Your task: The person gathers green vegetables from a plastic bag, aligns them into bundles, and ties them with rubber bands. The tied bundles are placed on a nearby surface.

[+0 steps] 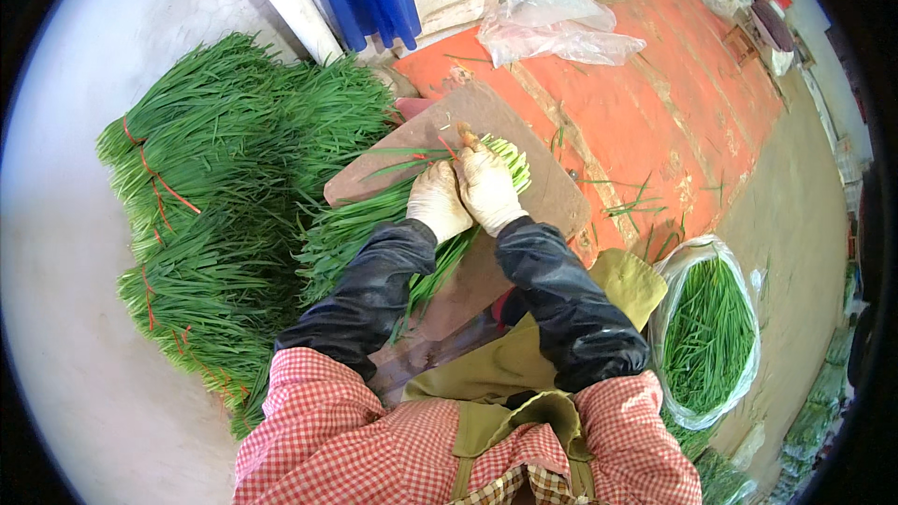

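Observation:
A bundle of green leafy stalks, probably garlic chives [365,221], lies across a brown board [484,102]. Its pale cut ends point to the upper right and its leaves spread to the lower left. My left hand [436,200], in a whitish glove, is closed around the bundle's middle. Beside it my right hand [485,179], gloved too, grips the bundle close to the cut ends. The glove's fingertips look stained brown. A red tie [447,147] sticks out above my hands; how far it wraps around the stalks is hidden.
Tied bundles of the same greens [210,224] are heaped to the left. An orange sheet [673,105] with scattered leaves covers the floor ahead, with clear plastic bags [554,21] on it. At right stands a plastic-lined container [749,365] of loose greens.

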`<state>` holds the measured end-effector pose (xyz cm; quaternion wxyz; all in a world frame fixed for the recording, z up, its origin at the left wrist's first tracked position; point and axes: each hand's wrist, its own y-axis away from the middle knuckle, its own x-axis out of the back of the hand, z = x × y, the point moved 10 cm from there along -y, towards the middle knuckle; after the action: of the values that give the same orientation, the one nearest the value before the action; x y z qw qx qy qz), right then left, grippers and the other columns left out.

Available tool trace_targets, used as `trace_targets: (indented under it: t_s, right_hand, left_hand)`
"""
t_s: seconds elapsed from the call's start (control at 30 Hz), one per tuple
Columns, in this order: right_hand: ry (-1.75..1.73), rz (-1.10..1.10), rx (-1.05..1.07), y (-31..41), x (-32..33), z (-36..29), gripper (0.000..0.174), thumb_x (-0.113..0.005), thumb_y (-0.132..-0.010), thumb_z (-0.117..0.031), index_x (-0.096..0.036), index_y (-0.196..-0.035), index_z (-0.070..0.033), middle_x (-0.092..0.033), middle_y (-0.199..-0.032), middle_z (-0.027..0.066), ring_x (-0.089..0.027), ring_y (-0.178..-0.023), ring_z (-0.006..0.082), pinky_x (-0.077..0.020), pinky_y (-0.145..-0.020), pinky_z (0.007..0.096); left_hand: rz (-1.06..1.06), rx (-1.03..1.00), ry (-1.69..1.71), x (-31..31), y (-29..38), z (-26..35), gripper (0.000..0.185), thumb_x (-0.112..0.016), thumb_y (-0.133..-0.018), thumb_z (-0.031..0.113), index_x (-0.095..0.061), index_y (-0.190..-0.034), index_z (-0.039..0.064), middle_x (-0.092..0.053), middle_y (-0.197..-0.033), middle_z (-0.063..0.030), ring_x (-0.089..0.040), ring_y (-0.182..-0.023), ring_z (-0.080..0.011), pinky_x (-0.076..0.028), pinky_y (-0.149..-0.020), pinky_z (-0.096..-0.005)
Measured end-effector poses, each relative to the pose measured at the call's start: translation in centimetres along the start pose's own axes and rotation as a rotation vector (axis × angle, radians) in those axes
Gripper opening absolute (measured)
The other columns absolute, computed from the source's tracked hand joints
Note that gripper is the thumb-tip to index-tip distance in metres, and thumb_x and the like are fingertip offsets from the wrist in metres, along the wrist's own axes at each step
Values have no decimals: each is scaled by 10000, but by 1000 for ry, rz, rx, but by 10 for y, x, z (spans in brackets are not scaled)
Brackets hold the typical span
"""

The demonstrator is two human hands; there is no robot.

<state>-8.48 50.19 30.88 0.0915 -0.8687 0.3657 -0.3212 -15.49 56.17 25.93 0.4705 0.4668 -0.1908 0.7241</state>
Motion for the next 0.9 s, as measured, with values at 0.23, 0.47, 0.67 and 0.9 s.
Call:
trace_targets:
  t_s: [0.23,0.47,0.67,0.9]
  right_hand:
    - [414,-26,61,4,-10,-6,214,-603,-780,1,-595,-993,21,-630,-1179,269,-641,-851,426,-532,-782,460]
    - [495,19,168,7,-8,-19,269,-592,-832,19,-587,-1100,33,-626,-1157,219,-636,-915,399,-514,-851,446]
    - [499,7,281,20,-5,-28,179,-609,-877,-88,-602,-1026,11,-533,-1416,201,-609,-1101,344,-470,-962,473]
    - [655,-206,100,-11,-38,2,120,-567,-888,-145,-633,-920,-50,-679,-797,159,-679,-694,337,-520,-802,483]
  left_hand:
    - [327,-43,617,61,-23,-60,437,-677,-813,55,-611,-1245,39,-690,-1168,-174,-637,-1168,-326,-477,-1040,-406]
    - [172,-172,-404,37,-64,-20,374,-505,-960,274,-700,-1255,150,-457,-1537,-117,-350,-1446,-398,-206,-1211,-567]
    - [376,-2,-137,10,9,-18,319,-467,-1010,292,-687,-1122,89,-723,-1044,-146,-636,-1106,-361,-388,-1086,-545]
    - [485,242,523,-3,-21,-97,314,-552,-975,349,-687,-1087,88,-707,-984,-229,-663,-968,-447,-538,-856,-497]
